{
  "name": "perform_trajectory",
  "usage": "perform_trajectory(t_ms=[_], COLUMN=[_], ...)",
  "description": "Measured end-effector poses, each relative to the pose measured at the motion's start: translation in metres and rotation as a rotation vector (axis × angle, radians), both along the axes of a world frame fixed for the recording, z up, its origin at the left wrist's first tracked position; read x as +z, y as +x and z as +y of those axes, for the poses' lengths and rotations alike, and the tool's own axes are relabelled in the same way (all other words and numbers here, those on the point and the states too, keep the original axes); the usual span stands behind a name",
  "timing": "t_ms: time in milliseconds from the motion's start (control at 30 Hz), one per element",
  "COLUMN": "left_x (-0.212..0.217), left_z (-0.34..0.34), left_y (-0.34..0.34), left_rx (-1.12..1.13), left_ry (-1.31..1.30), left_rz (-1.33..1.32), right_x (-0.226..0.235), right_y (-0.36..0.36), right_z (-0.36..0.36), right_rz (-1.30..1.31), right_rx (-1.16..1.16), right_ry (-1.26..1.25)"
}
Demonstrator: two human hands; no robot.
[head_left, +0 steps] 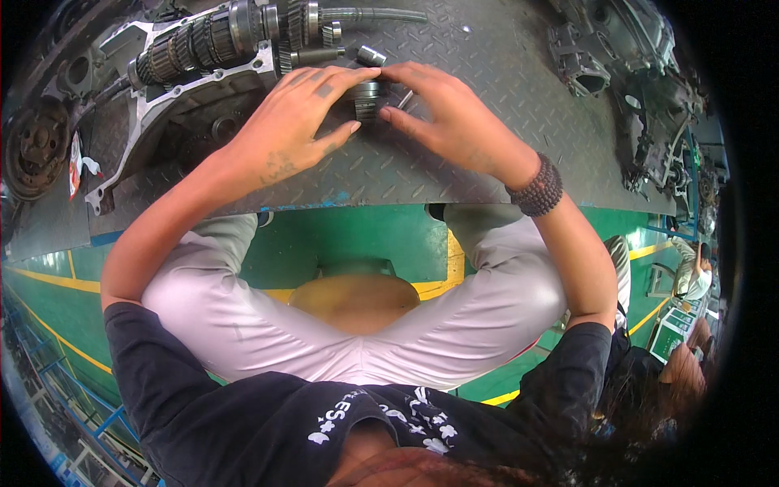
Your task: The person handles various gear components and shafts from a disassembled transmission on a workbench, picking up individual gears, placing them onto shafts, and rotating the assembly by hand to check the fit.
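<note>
A small dark steel gear (367, 104) with teeth round its side stands on the metal tabletop, between my two hands. My left hand (302, 115) curves round it from the left, fingers over its far side and thumb by its near edge. From the right, my right hand (450, 118) closes on the same gear, with the thumb at its side and the fingertips meeting those of the left. The fingers partly hide the gear's top. A short metal cylinder (372, 56) lies just beyond the fingertips. Part of a thin metal rod (405, 101) shows beside the right thumb.
To the left lies an open gearbox housing (154, 105) with a gear shaft (203, 45) in it. A long splined shaft (373, 15) lies at the back. More metal castings (580, 61) stand at the right. Other people (694, 272) sit farther right.
</note>
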State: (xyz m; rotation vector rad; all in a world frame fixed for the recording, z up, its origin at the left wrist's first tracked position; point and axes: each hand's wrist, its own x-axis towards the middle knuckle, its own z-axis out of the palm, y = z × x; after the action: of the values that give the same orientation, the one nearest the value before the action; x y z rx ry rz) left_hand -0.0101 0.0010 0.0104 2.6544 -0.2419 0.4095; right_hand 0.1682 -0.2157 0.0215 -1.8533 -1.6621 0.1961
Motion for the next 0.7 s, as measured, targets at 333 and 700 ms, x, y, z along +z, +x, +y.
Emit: perform_trajectory(t_ms=[333, 700], left_x=[0.013, 0.023], left_z=[-0.001, 0.003], left_y=[0.003, -0.003], left_rx=[-0.07, -0.131], left_ry=[0.036, 0.069], left_rz=[-0.12, -0.073], right_x=[0.007, 0.02], right_y=[0.0, 0.001], right_z=[0.002, -0.001], right_rz=[-0.058, 0.077], right_rx=[-0.001, 0.088], right_ry=[0.064, -0.031])
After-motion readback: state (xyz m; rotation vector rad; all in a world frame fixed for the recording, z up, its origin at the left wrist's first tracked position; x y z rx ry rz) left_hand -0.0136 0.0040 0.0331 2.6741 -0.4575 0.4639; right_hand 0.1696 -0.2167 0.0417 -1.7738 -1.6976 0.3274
